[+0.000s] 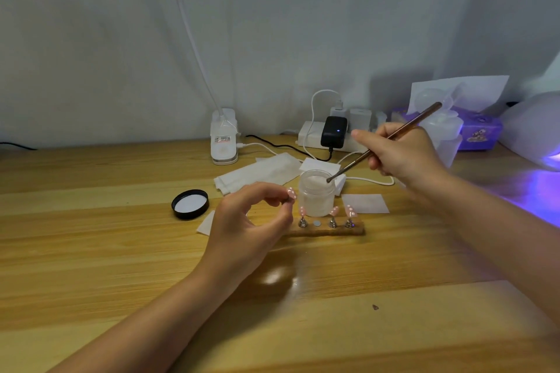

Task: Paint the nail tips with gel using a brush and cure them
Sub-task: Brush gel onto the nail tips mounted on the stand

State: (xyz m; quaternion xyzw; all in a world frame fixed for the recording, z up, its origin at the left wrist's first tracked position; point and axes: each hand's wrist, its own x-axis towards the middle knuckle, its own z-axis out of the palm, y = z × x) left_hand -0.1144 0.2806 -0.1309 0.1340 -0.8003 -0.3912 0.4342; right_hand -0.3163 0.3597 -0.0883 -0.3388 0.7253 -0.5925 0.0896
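Note:
My left hand (248, 221) pinches a pink nail tip with white dots (291, 192), lifted just left of the open gel jar (316, 195). A thin brush (385, 142) is gripped in my right hand (403, 154), and its tip dips into the jar's mouth. In front of the jar lies a wooden holder bar (327, 232) with three pink nail tips (334, 211) standing on metal stands and one bare magnet spot. The jar's black lid (190, 204) lies upside down to the left.
White wipes (260, 174) and paper squares (365, 203) lie around the jar. A power strip with chargers (333, 133) and cables sits at the back, next to a lamp base (223, 136). A curing lamp (536, 130) glows violet at far right, beside a purple tissue box (478, 130).

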